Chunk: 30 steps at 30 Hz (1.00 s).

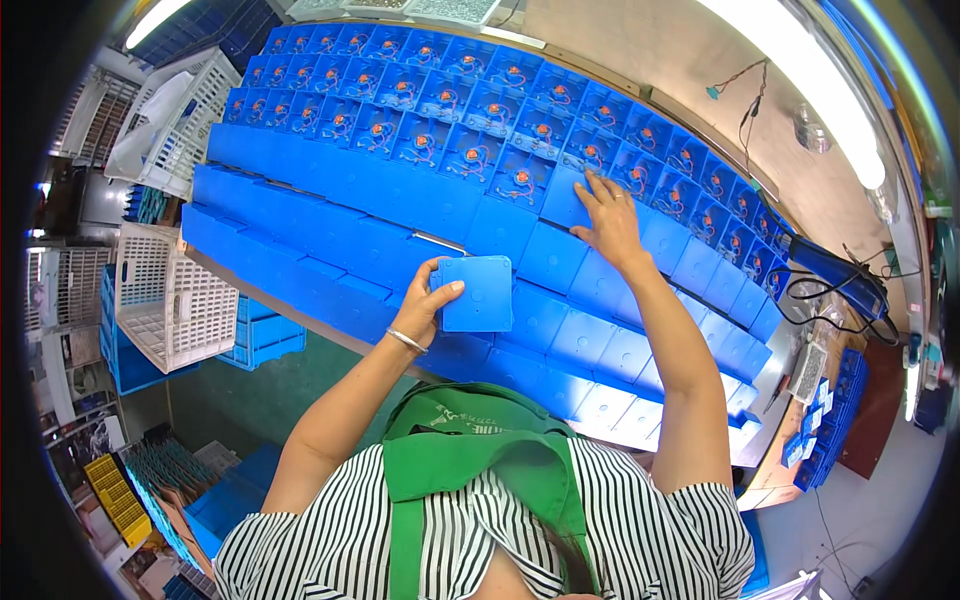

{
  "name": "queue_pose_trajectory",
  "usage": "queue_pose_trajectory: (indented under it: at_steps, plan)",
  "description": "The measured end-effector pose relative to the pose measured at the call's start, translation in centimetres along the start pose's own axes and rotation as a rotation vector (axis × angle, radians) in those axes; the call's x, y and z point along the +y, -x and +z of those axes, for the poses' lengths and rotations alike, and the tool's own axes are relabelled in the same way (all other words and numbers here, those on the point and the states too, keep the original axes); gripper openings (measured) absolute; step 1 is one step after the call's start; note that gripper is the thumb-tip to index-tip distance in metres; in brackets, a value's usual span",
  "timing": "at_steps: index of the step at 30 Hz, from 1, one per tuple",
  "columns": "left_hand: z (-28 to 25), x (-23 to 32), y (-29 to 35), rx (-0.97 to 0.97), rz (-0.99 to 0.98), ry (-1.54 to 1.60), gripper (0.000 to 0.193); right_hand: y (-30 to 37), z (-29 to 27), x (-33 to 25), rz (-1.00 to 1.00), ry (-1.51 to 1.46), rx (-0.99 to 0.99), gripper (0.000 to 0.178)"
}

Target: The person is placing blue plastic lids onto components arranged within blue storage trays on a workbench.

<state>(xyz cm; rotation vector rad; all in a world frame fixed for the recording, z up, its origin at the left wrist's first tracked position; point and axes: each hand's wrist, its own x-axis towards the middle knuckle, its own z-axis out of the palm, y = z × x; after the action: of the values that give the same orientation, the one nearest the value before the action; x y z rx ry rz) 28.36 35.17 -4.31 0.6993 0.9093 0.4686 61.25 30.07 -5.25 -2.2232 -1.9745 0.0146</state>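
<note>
In front of my chest, my left hand (427, 306) grips a blue square plastic cover (482, 296) by its left edge, thumb on top. The cover's flat face has a faint round mark and small holes. My right hand (611, 219) reaches out with fingers apart and holds nothing. Its fingertips are over a blue panel (566, 197) at the border of the open boxes; whether they touch it I cannot tell. Open blue boxes (521, 182) fill the far rows, each with an orange-red part and thin wires inside. Nearer rows show flat blue faces (553, 255).
White plastic crates (170, 300) stand at the left, next to blue crates (262, 335). A dark cable bundle (850, 290) lies at the right end of the table. Beyond it, a side surface carries small blue pieces (800, 440). Trays of small parts (450, 10) sit at the back.
</note>
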Motion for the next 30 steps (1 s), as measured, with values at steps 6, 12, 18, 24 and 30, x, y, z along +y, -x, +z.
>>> queue_pose_trajectory:
  at_steps: [6, 12, 18, 24, 30]
  plan:
    - [-0.5, 0.9, -0.4, 0.03, -0.008, 0.004, 0.061, 0.1, -0.2, -0.7, 0.053, 0.089, -0.046, 0.077]
    - [-0.7, 0.8, -0.7, -0.016, -0.017, 0.014, 0.062, 0.2, 0.5, -0.4, 0.027, 0.026, 0.023, 0.074]
    - [-0.8, 1.7, -1.1, -0.151, -0.088, 0.241, 0.059, -0.3, -0.7, -1.0, 0.093, 0.005, -0.04, 0.071]
    - [-1.1, 1.7, -1.8, -0.008, 0.07, 0.02, 0.06, 0.0, -5.6, -11.0, -0.367, -0.525, -0.014, 0.077]
    - [-2.8, 2.0, -2.1, 0.08, 0.153, -0.028, 0.062, -0.6, -4.7, -10.7, -0.467, -0.431, -0.208, 0.078]
